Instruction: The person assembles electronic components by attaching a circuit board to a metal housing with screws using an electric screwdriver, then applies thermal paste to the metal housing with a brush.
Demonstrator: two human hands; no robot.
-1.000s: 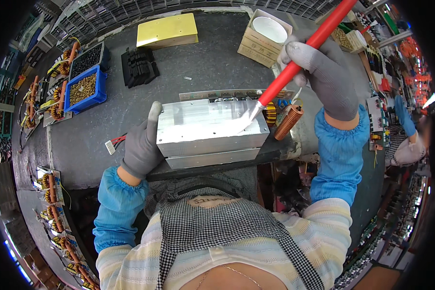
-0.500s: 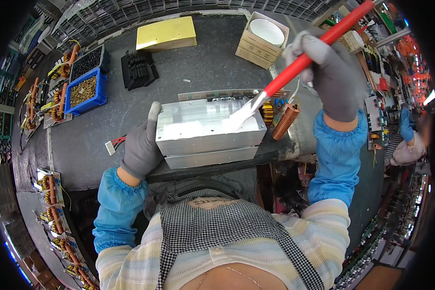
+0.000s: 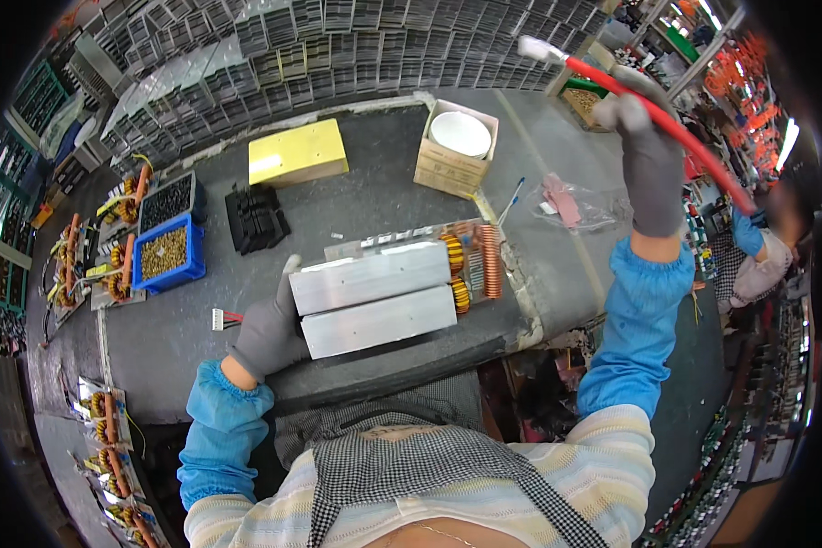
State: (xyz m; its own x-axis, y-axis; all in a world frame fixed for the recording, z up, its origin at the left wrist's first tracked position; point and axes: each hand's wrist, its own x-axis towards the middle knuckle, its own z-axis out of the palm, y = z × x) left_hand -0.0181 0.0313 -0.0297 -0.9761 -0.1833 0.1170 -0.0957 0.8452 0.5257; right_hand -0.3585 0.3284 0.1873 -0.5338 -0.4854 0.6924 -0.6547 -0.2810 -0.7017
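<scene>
In my right hand, a brush with a long red handle is gripped; its white-smeared head points up and to the left, clear of the bench. My left hand, in a grey glove, holds the left end of a silver aluminium heat sink made of two long blocks side by side. Behind and to the right of these blocks, the attached circuit board shows a copper coil and yellow-and-black wound rings. A white connector on red wires sticks out left of my hand.
Toward the back stand a cardboard box with a round white tub and a yellow-topped block. Black parts, a blue bin of brass pieces and a plastic bag lie around. Another person sits far right.
The brush has lifted off the heat sink's top and swung up, its head now pointing away. The heat sink is tilted, showing both blocks' faces. My view has shifted toward the back.
</scene>
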